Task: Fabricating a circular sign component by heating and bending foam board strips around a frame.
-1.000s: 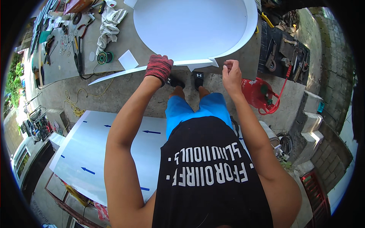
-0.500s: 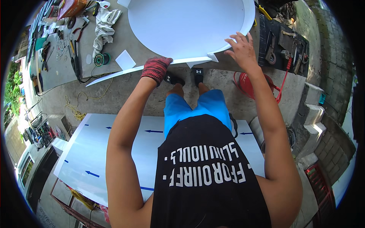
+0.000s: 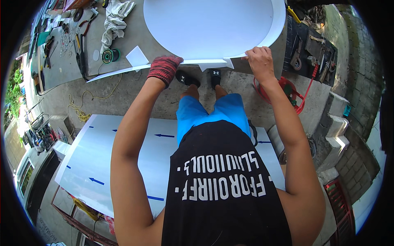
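Observation:
A large white round panel (image 3: 209, 28) lies on the grey workbench, edged by a narrow white strip (image 3: 119, 74) bent round its rim. The strip's loose end sweeps away to the left past the bench edge. In its red-and-black knit glove, my left hand (image 3: 164, 70) is closed on the strip left of the panel's near edge. My bare right hand (image 3: 261, 62) pinches the strip at the near right of the rim, fingers bent over its top. Between both hands, small white pointed tabs (image 3: 215, 64) stick out toward me.
Left on the bench (image 3: 94, 45) are a square white offcut (image 3: 137, 57), a solder-like spool (image 3: 109, 56), a crumpled cloth (image 3: 116, 22) and several hand tools. A red-handled tool (image 3: 314, 73) lies right. Behind me rests a big white sheet (image 3: 135, 135) with blue arrows.
My right hand has gone from spread fingers near the rim to a closed pinch on the strip. The panel has shifted slightly right. My left hand keeps its grip.

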{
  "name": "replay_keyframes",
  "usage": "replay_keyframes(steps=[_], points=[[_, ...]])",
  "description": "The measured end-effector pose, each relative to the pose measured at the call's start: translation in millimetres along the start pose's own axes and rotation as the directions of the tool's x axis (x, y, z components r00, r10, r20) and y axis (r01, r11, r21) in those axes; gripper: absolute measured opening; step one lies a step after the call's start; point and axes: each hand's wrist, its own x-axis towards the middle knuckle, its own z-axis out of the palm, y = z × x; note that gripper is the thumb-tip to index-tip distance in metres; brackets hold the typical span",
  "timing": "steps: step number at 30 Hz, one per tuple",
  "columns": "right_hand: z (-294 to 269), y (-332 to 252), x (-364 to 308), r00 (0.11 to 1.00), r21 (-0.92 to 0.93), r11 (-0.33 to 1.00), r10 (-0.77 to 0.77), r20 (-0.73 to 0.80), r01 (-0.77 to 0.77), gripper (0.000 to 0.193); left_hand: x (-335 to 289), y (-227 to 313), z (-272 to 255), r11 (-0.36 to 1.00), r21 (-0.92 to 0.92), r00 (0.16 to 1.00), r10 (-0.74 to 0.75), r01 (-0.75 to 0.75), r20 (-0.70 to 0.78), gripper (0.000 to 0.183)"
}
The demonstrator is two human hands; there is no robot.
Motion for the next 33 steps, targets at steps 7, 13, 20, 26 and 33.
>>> replay_keyframes(steps=[7,13,20,26,33], points=[[8.7,-16.7,-5.1,0.996,0.020,0.998,0.067,-0.061,-0.065,0.018,-2.4,-3.4,-7.7,0.997,0.004,0.996,-0.071,0.071,0.054,0.047],[8.1,-22.0,-4.1,0.996,0.019,0.996,0.083,-0.026,-0.082,0.019,-1.8,-1.0,-4.2,0.996,0.035,0.991,-0.091,0.088,0.100,0.041],[1.8,-23.5,1.7,0.994,0.029,0.998,0.057,0.098,-0.060,0.022,0.1,1.2,-6.2,0.991,0.020,0.981,-0.136,0.135,0.139,0.037],[-2.9,-29.9,7.7,0.989,0.281,0.959,-0.066,0.129,0.028,0.041,1.6,-5.0,9.5,0.990,-0.065,0.992,-0.125,0.126,0.018,0.035],[-18.8,-49.0,21.6,0.949,0.530,0.847,-0.197,0.246,0.038,0.045,-2.5,-2.9,25.9,0.988,-0.058,0.986,-0.141,0.146,0.094,0.033]])
